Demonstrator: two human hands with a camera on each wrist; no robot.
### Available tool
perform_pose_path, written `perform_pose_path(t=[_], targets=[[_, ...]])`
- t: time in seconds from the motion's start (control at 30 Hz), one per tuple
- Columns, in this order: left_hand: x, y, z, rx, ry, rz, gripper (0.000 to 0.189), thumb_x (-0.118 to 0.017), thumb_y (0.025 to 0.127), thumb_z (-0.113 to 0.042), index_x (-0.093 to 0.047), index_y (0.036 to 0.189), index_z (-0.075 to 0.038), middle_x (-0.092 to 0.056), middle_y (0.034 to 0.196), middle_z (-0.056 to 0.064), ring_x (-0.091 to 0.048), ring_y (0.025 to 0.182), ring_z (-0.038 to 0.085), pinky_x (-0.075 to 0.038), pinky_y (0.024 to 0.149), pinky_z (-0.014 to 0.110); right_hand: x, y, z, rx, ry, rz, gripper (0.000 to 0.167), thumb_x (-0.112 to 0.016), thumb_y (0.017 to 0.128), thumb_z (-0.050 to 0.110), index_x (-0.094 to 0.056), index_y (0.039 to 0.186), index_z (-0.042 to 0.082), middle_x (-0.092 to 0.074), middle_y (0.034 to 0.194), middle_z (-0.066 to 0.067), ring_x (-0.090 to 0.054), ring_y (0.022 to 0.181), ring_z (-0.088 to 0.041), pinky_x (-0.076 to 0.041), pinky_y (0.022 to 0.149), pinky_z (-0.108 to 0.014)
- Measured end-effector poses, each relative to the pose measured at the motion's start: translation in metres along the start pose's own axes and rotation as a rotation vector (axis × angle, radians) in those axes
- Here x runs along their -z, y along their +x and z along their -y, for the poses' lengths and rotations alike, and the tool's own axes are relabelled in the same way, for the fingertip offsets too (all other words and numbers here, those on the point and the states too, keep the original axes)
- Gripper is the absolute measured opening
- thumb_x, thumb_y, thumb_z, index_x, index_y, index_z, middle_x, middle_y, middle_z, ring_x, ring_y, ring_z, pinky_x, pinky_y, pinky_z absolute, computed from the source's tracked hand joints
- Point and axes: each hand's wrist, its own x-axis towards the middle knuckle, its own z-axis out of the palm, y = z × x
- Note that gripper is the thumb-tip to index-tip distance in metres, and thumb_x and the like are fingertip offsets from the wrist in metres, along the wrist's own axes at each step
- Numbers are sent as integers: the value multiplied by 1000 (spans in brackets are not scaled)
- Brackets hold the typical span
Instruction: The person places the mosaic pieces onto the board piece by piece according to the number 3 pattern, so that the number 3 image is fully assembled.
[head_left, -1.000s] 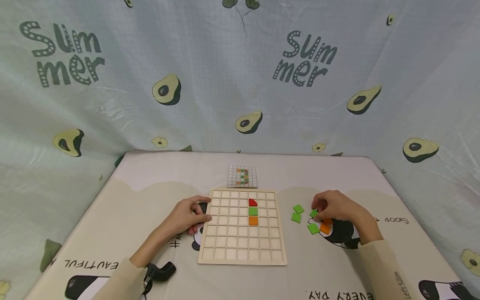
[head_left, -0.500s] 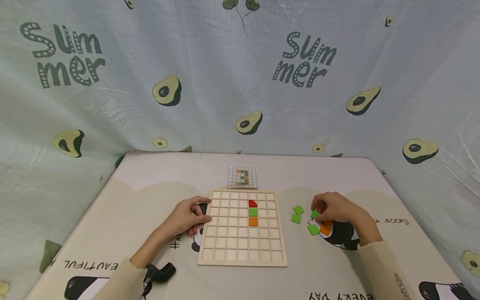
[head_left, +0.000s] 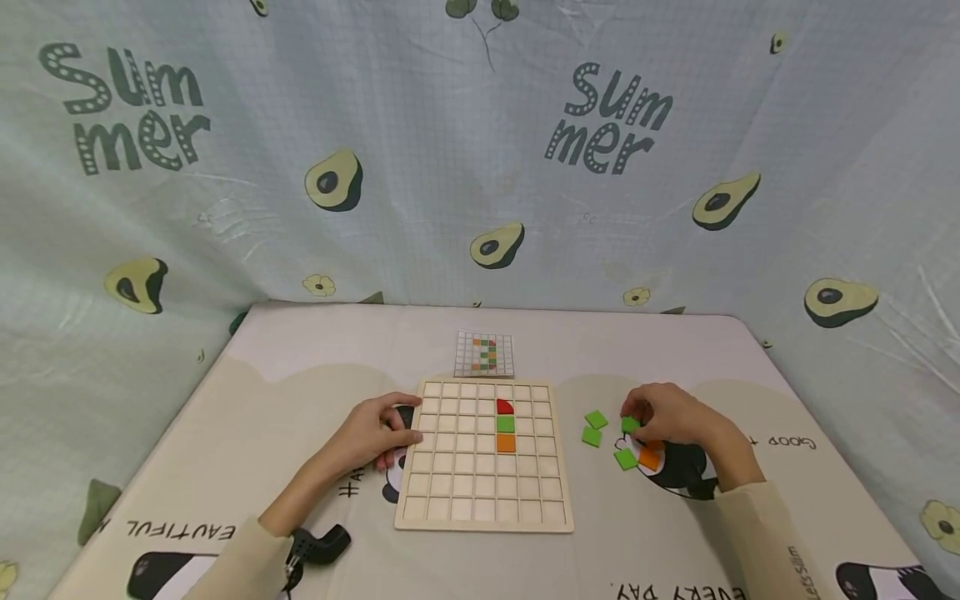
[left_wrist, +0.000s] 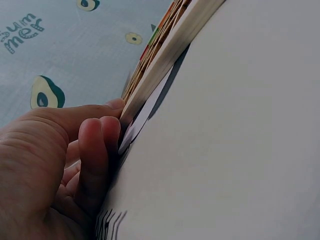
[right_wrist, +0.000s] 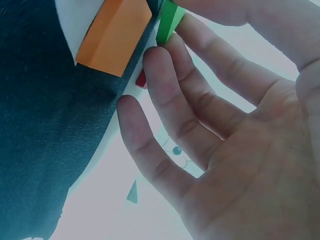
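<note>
In the head view a wooden grid board (head_left: 483, 492) lies flat, holding a red quarter-round tile (head_left: 505, 407), a green square tile (head_left: 506, 424) and an orange square tile (head_left: 506, 443) in one column. My left hand (head_left: 367, 433) holds the board's left edge by its fingertips; the left wrist view shows them against the wooden rim (left_wrist: 165, 62). To the right of the board, my right hand (head_left: 675, 414) pinches a green tile (right_wrist: 169, 22) between thumb and fingertips. Just below that hand is an orange tile (head_left: 649, 457), also near the fingers in the right wrist view.
Loose green tiles (head_left: 596, 418) lie between the board and my right hand. Behind the board stands a pattern card (head_left: 483, 354) with a coloured figure on a grid. A black curved object (head_left: 330, 546) is beside my left sleeve. A printed cloth (head_left: 420, 125) hangs behind the table.
The green tile at my right fingertips has shifted slightly upward and turned a little. My left hand and the board stay where they were.
</note>
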Motion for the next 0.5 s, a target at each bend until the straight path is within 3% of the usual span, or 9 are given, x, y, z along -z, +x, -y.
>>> perform_pose_path(t=[0.2, 0.5], targets=[[-1, 2, -1, -1, 1, -3, 59, -82, 89, -18, -59, 141, -4, -63, 68, 3, -56, 42, 13, -51, 39, 32, 4, -3, -1, 7, -29, -34, 24, -74, 81, 3, -72, 105, 5, -69, 99, -5, -60, 88, -18, -57, 80, -36], [-2, 1, 1, -9, 9, 1, 59, -82, 90, -18, -58, 141, -4, -63, 68, 3, -56, 42, 13, -51, 39, 31, 12, -9, -5, -14, -49, -103, 28, -72, 82, 3, -71, 109, 2, -70, 102, -7, -63, 91, -22, -59, 77, -34]])
